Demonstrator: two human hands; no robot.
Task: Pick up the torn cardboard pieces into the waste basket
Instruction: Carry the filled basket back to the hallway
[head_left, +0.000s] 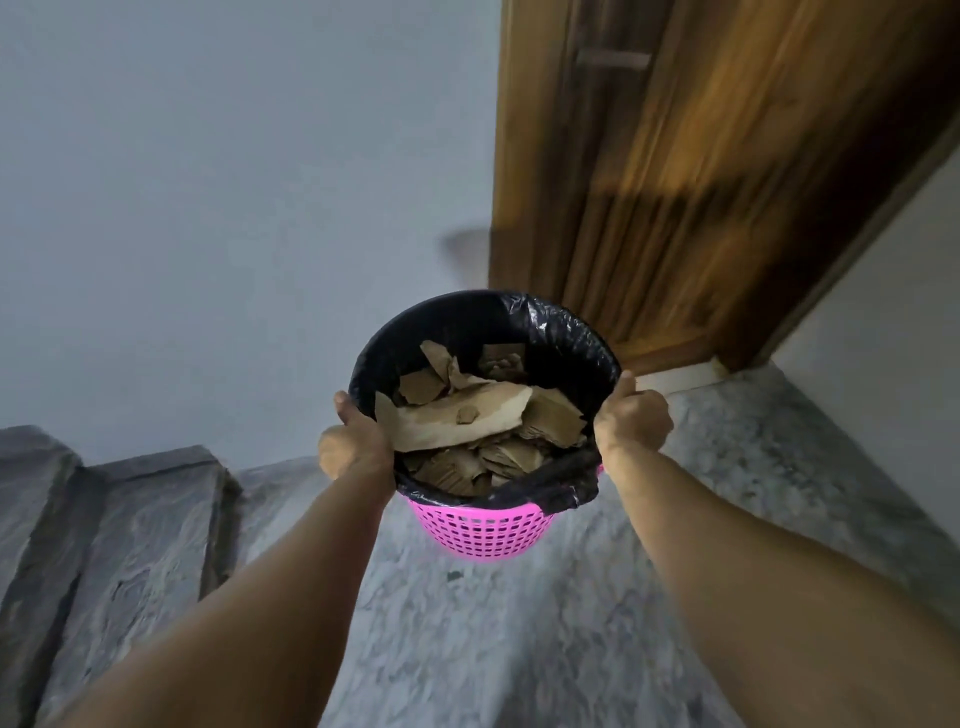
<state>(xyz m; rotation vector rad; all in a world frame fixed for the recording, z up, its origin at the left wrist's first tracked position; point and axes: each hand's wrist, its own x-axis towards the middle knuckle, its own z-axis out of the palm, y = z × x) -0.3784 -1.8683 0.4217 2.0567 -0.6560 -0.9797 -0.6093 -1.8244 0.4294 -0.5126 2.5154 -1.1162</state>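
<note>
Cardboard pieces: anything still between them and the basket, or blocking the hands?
Nothing visible. The cardboard pieces already lie inside the black liner of the pink basket. The left hand and right hand grip its rim directly.

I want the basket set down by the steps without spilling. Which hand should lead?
Probably the left hand: the steps lie on its side. It and the right hand both grip the waste basket rim, cardboard pieces inside.
</note>
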